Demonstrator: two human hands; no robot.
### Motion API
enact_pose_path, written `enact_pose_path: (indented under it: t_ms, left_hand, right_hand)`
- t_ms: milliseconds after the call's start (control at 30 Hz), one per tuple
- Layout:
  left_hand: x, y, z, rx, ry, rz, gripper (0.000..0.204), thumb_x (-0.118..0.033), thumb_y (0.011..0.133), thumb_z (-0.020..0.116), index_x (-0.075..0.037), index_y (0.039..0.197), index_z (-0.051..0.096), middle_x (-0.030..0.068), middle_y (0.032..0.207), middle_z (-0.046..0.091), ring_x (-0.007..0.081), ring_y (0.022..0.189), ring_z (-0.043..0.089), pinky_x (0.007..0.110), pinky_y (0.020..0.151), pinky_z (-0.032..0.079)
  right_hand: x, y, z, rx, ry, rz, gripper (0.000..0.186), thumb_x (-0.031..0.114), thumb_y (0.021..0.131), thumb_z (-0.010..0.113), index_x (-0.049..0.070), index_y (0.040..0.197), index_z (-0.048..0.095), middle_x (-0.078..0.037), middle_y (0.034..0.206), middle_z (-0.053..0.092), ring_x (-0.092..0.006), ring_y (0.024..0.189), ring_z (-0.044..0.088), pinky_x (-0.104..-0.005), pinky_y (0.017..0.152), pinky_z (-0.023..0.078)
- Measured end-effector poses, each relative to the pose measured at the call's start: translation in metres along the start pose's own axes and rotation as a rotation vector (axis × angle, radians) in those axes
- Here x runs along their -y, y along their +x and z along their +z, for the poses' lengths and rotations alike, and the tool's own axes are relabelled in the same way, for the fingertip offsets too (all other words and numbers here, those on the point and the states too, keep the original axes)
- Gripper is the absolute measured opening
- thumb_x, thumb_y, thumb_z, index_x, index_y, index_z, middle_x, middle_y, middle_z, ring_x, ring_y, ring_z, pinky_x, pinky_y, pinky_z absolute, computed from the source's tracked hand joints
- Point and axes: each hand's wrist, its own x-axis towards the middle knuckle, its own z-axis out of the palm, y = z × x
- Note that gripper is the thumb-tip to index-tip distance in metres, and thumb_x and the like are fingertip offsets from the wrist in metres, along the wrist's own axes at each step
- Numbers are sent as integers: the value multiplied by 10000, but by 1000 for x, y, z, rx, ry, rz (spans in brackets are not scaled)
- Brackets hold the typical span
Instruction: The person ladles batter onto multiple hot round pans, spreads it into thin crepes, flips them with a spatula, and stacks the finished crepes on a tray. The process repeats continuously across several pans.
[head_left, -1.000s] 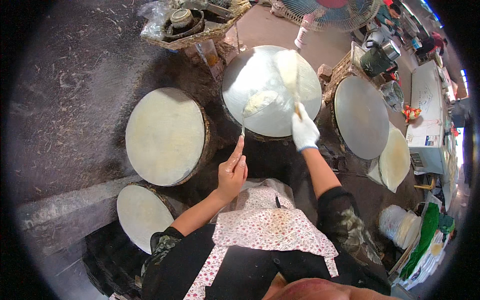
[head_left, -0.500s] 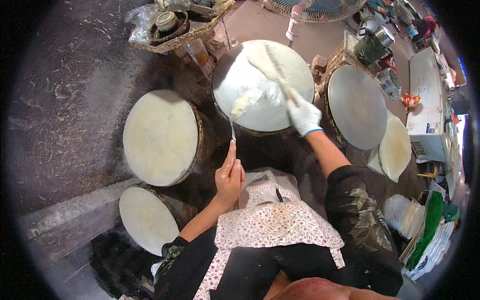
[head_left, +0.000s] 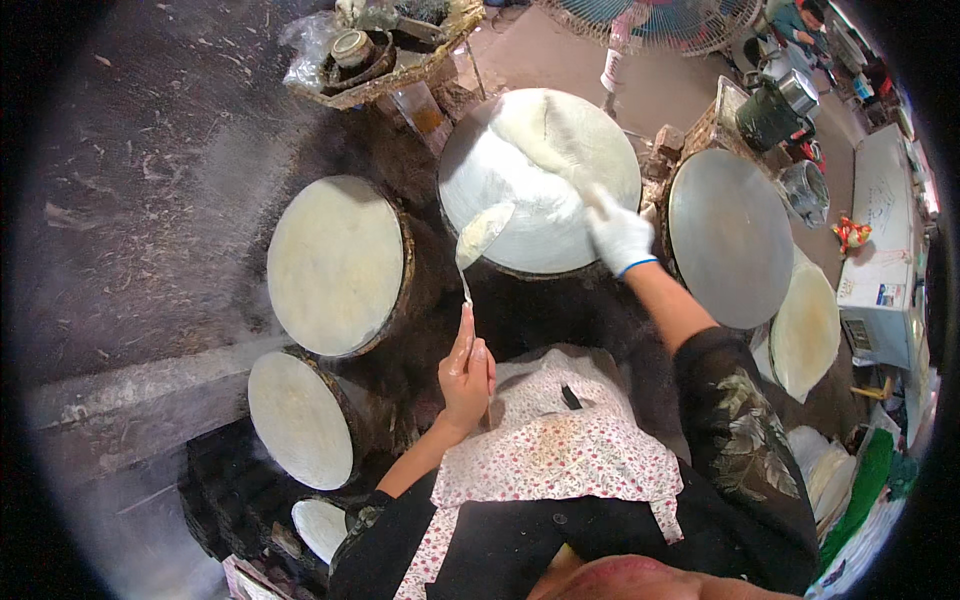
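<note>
In my left hand (head_left: 466, 385) is a thin-handled spatula (head_left: 484, 232), its long blade coated with pale batter and raised over the near left edge of a round griddle (head_left: 462, 190). The index finger lies stretched along the handle while the other fingers are curled. My right hand (head_left: 622, 238), in a white glove with a blue cuff edge, grips a spreader (head_left: 575, 160) that is blurred by motion. Under the spreader, wet batter (head_left: 545, 118) covers the far and right part of the griddle, and a thinner whitish film shows on its left.
Two griddles with pale sheets, a large one (head_left: 338, 265) and a smaller one (head_left: 300, 420), stand on the left. To the right is a bare grey griddle (head_left: 730, 238) beside a folded flatbread (head_left: 806, 325). A fan (head_left: 655, 22) and a cluttered basket (head_left: 400, 75) stand beyond.
My right hand has pulled the spreader slightly toward me, and batter covers more of the griddle. The spatula has come off the griddle's surface toward its edge. The view has shifted slightly.
</note>
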Motion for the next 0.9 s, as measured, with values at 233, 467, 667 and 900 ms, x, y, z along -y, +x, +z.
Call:
enact_pose_path:
  t_ms: [233,467,667,900]
  left_hand:
    - [3,-14,34,-101,-54,2,561,-69,1114,438,-33,1652,287,-11,631,496,42,485,393,205,456,362]
    - [0,-29,57,-131,2,30,549,-73,1113,442,-48,1648,316,-23,624,488,31,499,408,206,469,365]
    - [-1,-36,76,-248,3,-9,563,-72,1114,435,-62,1658,292,-13,633,500,29,494,408,199,466,361]
    - [-1,-43,99,-324,-33,-68,556,-63,1113,432,-46,1652,298,-10,633,505,30,497,397,202,471,357]
  right_hand:
    - [-12,9,-21,57,-12,-158,415,376,1009,567,381,1424,565,-174,828,741,-380,756,744,-512,720,594]
    - [-22,16,-17,98,8,-485,464,378,989,579,357,1452,550,-163,793,719,-355,679,731,-504,660,590]
    - [-47,40,-31,-22,193,-323,384,386,988,558,309,1360,617,-178,862,748,-377,719,733,-497,688,592]
    - [-39,40,-43,386,70,-594,390,390,987,576,336,1368,631,-154,795,735,-398,744,731,-509,716,582]
